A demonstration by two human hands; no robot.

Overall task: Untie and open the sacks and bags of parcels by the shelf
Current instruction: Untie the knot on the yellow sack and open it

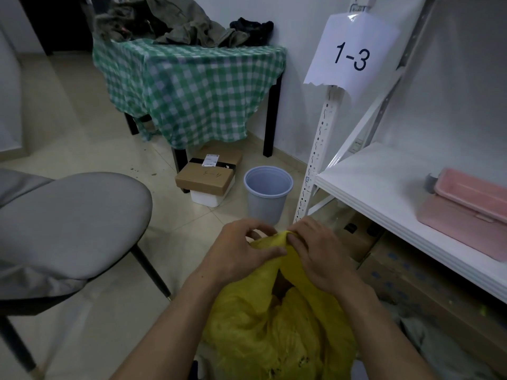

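1. A yellow sack stands on the floor at the bottom centre of the view, just beside the white shelf on the right.
2. The left hand grips the gathered top of the sack from the left, thumb laid along the yellow cloth and fingers curled over it.
3. The right hand pinches the same bunched top from the right, fingers curled round the cloth; the two hands almost touch at the knot.
4. Below the hands a dark gap shows in the sack's neck; what lies inside cannot be made out.
5. A paper sign reading "1-3" hangs on the shelf's upright post.
6. A pink box lies on the shelf board, far right.
7. Cardboard cartons sit under that board, beside the sack.
8. A grey bin stands on the floor just beyond the hands, near the shelf post.
9. A brown parcel with a label rests on a white box, partly under a table.
10. The table carries a green checked cloth with dark clothes piled on top.
11. A grey chair stands on the left.
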